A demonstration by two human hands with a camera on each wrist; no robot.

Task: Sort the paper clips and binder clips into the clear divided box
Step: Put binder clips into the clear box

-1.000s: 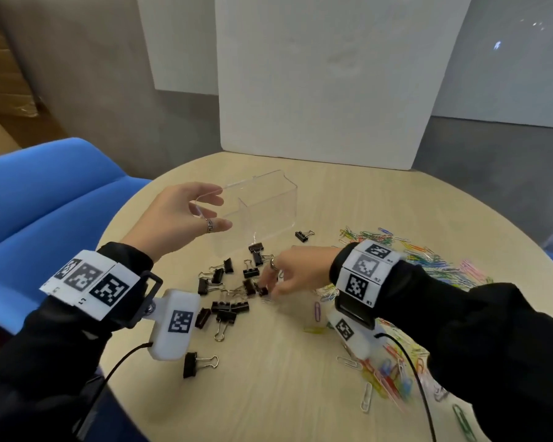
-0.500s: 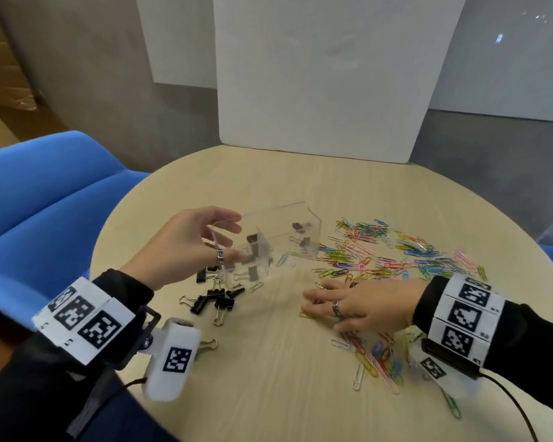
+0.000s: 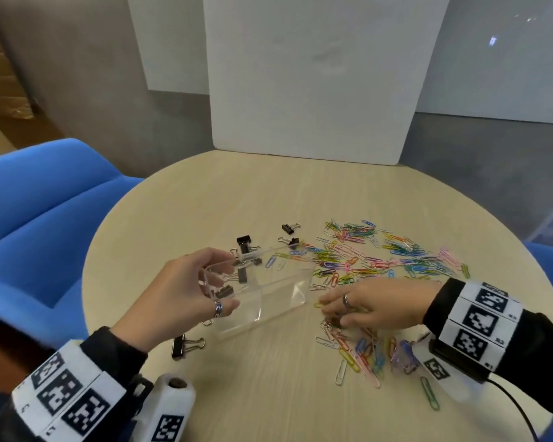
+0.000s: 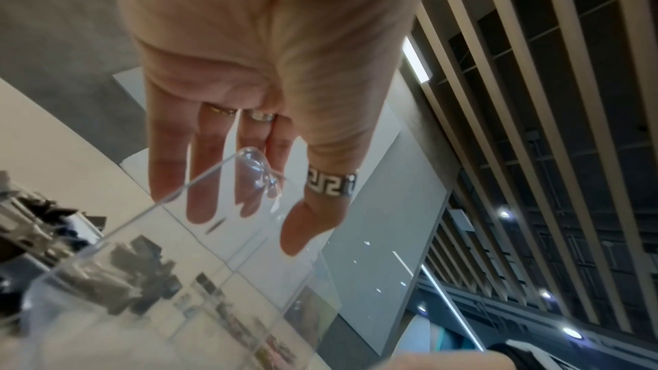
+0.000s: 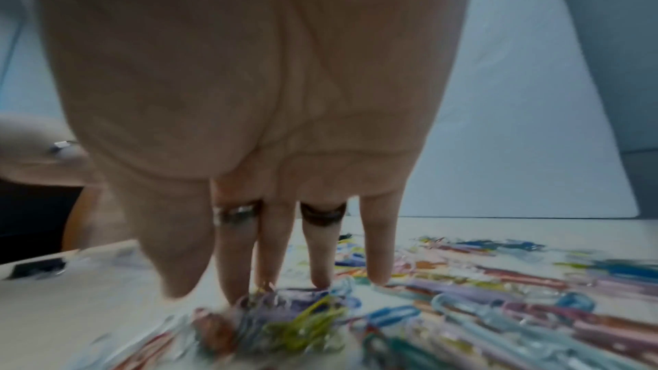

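Observation:
My left hand (image 3: 221, 293) grips the left end of the clear divided box (image 3: 268, 291), thumb on the near wall and fingers behind the far wall, and holds it tilted just above the table. A few black binder clips (image 3: 224, 291) lie in its left compartment. In the left wrist view my left hand (image 4: 249, 221) pinches the box wall (image 4: 185, 305). My right hand (image 3: 329, 309) lies flat with straight fingers on coloured paper clips (image 3: 371, 349), just right of the box. In the right wrist view the fingertips (image 5: 235, 291) press on a small heap of clips (image 5: 295, 320).
More paper clips (image 3: 380, 256) spread across the round wooden table (image 3: 268, 403) behind my right hand. Loose binder clips lie behind the box (image 3: 288, 229) and one near my left wrist (image 3: 186, 344). A white board (image 3: 310, 90) stands at the table's far edge and a blue chair (image 3: 45, 202) at the left.
My right hand left the binder clips and moved right onto the paper clips. My left hand brought the box nearer and toward the right hand, tilted, with binder clips now inside.

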